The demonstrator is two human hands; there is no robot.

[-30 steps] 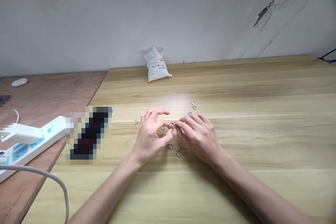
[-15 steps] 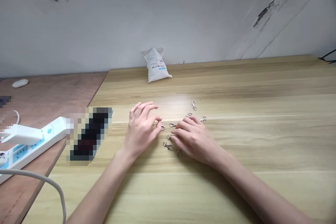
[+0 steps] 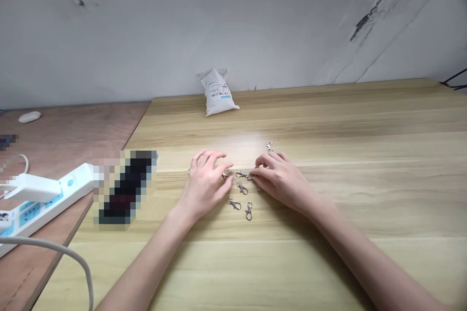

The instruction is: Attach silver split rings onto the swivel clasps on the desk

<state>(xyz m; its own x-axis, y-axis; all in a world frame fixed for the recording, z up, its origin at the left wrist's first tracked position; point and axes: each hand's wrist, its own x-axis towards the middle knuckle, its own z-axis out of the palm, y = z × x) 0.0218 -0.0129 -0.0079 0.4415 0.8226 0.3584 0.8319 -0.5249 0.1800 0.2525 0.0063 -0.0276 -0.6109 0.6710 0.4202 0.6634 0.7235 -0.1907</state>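
Observation:
Several small silver swivel lobster clasps lie on the wooden table in front of me. My left hand [image 3: 207, 180] rests on the left, palm down, with thumb and forefinger apart around one clasp [image 3: 225, 175] partly hidden by the fingers. My right hand [image 3: 279, 177] is bent, its thumb and forefinger tips at the ring end of another clasp [image 3: 241, 174]. Between and below the hands are a clasp [image 3: 242, 187], a lower clasp [image 3: 234, 203] and an upright-lying clasp [image 3: 249, 211]. One more clasp [image 3: 269, 146] sits beyond my right fingers; part of another shows under that hand.
A white labelled packet [image 3: 219, 95] stands near the wall. To the left are a blurred-out dark object [image 3: 127, 187], a white power strip [image 3: 78, 180] with a plug, a grey cable [image 3: 78, 252] and a small white case [image 3: 29, 117] on a brown table.
Both hands have shifted right. My left thumb and forefinger have parted around a clasp. My right fingers have left the nearer clasp, now uncovered, and reached the ring of the one above it.

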